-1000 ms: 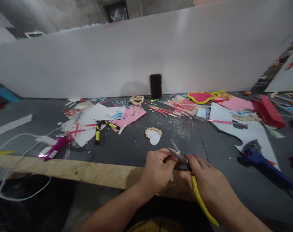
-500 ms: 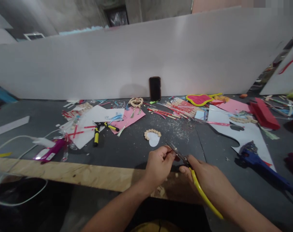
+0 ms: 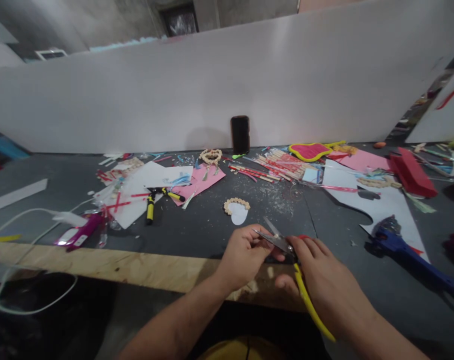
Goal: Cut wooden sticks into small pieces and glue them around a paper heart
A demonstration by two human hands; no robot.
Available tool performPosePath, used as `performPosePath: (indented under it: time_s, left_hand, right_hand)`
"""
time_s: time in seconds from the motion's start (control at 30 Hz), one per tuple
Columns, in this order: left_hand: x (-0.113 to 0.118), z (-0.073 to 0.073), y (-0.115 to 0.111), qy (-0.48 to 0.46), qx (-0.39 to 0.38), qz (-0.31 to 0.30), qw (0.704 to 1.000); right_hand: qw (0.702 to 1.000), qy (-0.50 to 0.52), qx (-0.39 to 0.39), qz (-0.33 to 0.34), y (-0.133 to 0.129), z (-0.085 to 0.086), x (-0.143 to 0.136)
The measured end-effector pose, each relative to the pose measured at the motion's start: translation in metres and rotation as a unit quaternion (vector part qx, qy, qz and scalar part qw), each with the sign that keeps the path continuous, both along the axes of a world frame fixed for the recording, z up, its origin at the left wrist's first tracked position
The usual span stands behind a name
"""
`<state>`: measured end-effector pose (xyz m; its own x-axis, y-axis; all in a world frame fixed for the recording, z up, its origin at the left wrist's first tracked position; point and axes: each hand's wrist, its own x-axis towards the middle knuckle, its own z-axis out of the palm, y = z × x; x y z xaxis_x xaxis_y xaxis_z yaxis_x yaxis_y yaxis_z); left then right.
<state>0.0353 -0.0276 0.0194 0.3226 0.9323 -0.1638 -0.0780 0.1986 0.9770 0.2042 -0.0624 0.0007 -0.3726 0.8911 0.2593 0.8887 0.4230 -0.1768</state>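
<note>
Yellow-handled metal scissors (image 3: 282, 243): blades apart, by left hand
Right hand (image 3: 326, 272): curled around scissors
Left hand (image 3: 242, 257): fingers pinched, can't tell on what
White paper heart, bumpy tan edge (image 3: 239, 213): on dark grey table (image 3: 189, 235)

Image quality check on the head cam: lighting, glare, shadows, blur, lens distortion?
Head view: dim overall; faint glare high on the white panel; soft shadow on it left of the phone; bright highlight on the purple device; wide-angle look, stretched toward the edges; fine detail soft, so whatever the left hand pinches by the scissors is unclear.
</note>
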Motion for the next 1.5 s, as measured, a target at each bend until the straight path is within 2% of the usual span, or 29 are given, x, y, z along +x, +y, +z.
performPosePath:
  time_s: [0.07,0.13,0.23,0.33,0.47,0.57,0.77,0.97,1.03,1.13,1.2,1.3,1.5]
  left_hand:
    - [0.000,-0.001,-0.001,0.025,0.029,0.000,0.999]
    - [0.001,-0.006,-0.002,0.069,0.069,0.031,0.995]
    - [0.002,-0.016,-0.002,0.175,0.140,0.088,0.970]
    - [0.002,-0.022,-0.001,0.231,0.189,0.106,0.949]
    - [0.002,-0.027,0.001,0.238,0.215,0.107,0.941]
    - [0.003,-0.028,0.003,0.222,0.210,0.107,0.946]
    - [0.004,-0.026,0.005,0.186,0.191,0.105,0.958]
    - [-0.013,-0.017,0.013,0.162,0.163,0.129,0.965]
    - [-0.021,-0.014,0.016,0.144,0.145,0.158,0.966]
    - [-0.028,-0.010,0.015,0.131,0.125,0.157,0.971]
    - [-0.028,-0.009,0.009,0.131,0.118,0.110,0.978]
    - [-0.028,-0.012,-0.001,0.133,0.115,0.052,0.983]
    - [-0.036,-0.019,-0.009,0.164,0.119,0.048,0.978]
  right_hand:
    - [1.000,0.004,0.001,-0.003,-0.002,-0.003,-0.003]
    - [1.000,-0.006,0.002,-0.006,-0.002,-0.005,-0.006]
    - [0.999,-0.042,0.005,-0.015,0.003,-0.005,-0.011]
    - [0.998,-0.063,0.000,-0.017,0.009,-0.003,-0.012]
    - [0.998,-0.050,-0.049,-0.007,0.013,0.002,-0.010]
    - [0.995,-0.034,-0.096,-0.019,0.014,0.007,-0.010]
    - [0.969,0.028,-0.240,-0.051,0.015,0.021,-0.014]
    - [0.980,0.035,-0.196,0.014,0.015,0.028,0.006]
    - [0.982,0.038,-0.187,0.002,0.019,0.026,0.015]
    - [0.988,0.011,-0.143,-0.060,0.038,0.019,0.024]
    - [0.989,-0.040,-0.108,-0.097,0.058,0.014,0.027]
    - [0.987,-0.064,-0.096,-0.113,0.097,0.014,0.030]
    - [0.976,-0.085,-0.087,-0.183,0.166,0.023,0.044]
